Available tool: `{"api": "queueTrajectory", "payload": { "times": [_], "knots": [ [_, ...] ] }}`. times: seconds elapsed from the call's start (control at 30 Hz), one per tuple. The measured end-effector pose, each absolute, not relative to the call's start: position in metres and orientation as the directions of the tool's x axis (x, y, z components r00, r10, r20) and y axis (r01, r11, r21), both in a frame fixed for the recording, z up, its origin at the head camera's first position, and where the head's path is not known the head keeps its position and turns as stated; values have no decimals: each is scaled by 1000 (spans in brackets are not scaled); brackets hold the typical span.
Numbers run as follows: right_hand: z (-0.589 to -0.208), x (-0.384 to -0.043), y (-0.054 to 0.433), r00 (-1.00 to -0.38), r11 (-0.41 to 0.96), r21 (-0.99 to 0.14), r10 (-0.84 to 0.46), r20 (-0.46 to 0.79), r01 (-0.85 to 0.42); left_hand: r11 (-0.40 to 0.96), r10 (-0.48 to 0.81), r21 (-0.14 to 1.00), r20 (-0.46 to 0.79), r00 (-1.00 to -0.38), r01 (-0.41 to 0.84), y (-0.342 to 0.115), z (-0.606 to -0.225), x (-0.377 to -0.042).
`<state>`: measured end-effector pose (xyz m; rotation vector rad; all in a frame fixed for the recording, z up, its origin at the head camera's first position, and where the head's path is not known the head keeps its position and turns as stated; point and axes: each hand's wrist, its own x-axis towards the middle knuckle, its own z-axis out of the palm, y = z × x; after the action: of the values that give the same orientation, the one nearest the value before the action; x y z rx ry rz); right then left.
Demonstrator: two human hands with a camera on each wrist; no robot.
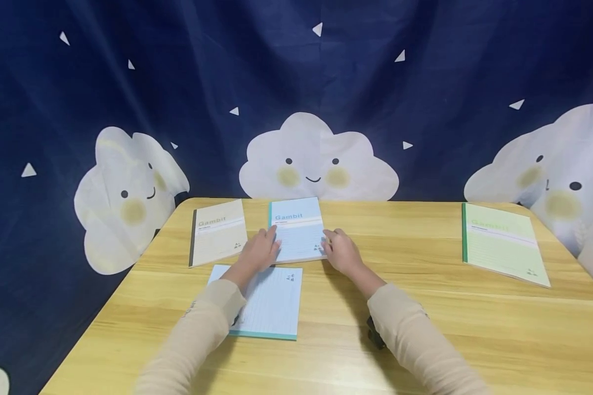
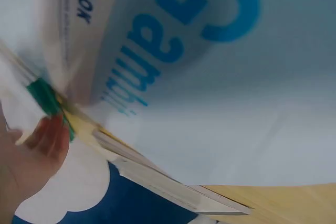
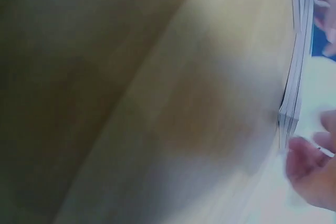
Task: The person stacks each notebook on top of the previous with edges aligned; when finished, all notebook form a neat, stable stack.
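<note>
Clearly, both hands [image 1: 258,251] [image 1: 343,252] rest relaxed, slightly bent fingers against opposite sides of the blue notebook [image 1: 298,235] printed "Gambit".

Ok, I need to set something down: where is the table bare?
The table is bare between the right hand and the green notebook, and nearer, right of the right sleeve. Crowded: left of centre, where beige notebook, far blue notebook and near blue notebook lie close together.

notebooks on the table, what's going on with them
A person has the left hand and right hand at opposite sides of the far blue notebook, touching it. A beige notebook lies to its left, the near blue notebook closer in, and a green notebook off right.
</note>
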<state>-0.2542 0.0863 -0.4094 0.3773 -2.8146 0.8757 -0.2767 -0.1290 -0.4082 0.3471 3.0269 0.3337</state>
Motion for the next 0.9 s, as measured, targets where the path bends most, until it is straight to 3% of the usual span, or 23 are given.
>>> {"api": "queueTrajectory", "payload": {
  "times": [0.2, 0.5, 0.9],
  "knots": [
    [-404, -239, 80, -898, 689, -595, -199, 393, -413, 899, 283, 283, 209, -936, 335, -137, -399, -256],
    [-413, -217, 68, -919, 498, -773, -227, 321, -393, 820, 413, 292, 293, -862, 492, -150, -415, -216],
    [-430, -207, 49, -913, 501, -771, -312, 262, -393, 762, 479, 255, 396, -783, 595, -169, -442, -176]
  ]
}}
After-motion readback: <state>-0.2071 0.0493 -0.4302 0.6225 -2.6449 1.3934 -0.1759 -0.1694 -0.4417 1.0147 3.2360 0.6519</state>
